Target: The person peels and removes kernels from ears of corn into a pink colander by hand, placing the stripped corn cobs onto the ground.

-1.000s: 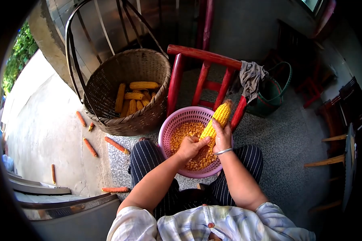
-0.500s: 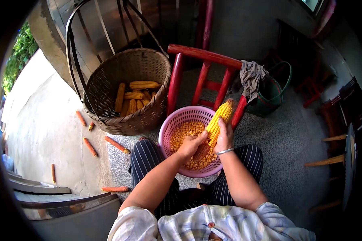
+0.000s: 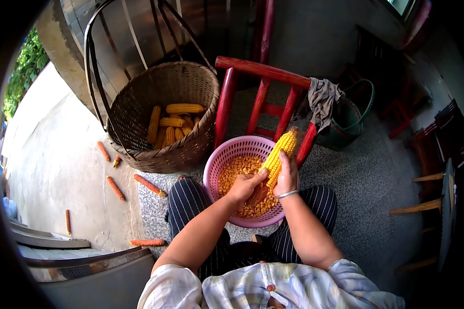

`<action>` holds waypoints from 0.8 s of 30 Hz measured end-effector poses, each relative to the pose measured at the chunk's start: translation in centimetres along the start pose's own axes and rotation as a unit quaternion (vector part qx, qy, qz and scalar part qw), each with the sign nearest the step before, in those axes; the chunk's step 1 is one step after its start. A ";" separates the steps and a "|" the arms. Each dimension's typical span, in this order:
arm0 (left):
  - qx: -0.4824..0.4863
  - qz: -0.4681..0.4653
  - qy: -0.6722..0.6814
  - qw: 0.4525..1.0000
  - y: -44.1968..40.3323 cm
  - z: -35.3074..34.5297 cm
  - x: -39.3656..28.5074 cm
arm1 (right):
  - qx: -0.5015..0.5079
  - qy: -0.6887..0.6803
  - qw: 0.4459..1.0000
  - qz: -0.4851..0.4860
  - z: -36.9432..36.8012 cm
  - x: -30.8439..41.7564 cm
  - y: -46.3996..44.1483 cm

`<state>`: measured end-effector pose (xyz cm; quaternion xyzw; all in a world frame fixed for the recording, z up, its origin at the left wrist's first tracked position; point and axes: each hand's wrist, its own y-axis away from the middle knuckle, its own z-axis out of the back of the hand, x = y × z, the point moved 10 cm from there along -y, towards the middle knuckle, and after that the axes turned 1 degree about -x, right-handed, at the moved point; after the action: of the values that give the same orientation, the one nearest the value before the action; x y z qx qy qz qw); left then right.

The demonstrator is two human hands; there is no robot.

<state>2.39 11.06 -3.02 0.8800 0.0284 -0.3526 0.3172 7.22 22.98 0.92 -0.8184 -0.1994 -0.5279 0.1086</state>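
Left fingers (image 3: 244, 187) are curling mostly closed round the bare lower stretch of the corn ear (image 3: 280, 157), thumb resting at the kernel edge; right fingers (image 3: 286, 177) are wrapping its side. Ear is tilting toward one o'clock over the pink colander (image 3: 210, 181). Best: right hand bracing, left thumb pushing from the bared edge, low over the loose kernels (image 3: 238, 170). Wicker basket (image 3: 172, 159) is standing at ten, stripped cobs (image 3: 147, 184) lying around nine.
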 end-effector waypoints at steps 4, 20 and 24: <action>0.023 -0.038 -0.063 0.997 -0.3 0.3 -0.2 | 0.027 -0.133 0.982 -0.129 -0.3 -2.1 0.1; -0.005 -0.149 -0.279 0.949 -0.1 -0.6 -1.4 | -0.002 -0.027 0.998 -0.056 0.4 -0.3 -0.2; 0.021 -0.094 -0.231 0.968 0.0 -0.8 -0.9 | -0.007 -0.035 0.998 -0.060 0.6 -0.4 -0.4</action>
<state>2.20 11.63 -1.99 0.7745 0.0298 -0.5749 0.2621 7.37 23.45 0.31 -0.8237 -0.2482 -0.5058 0.0638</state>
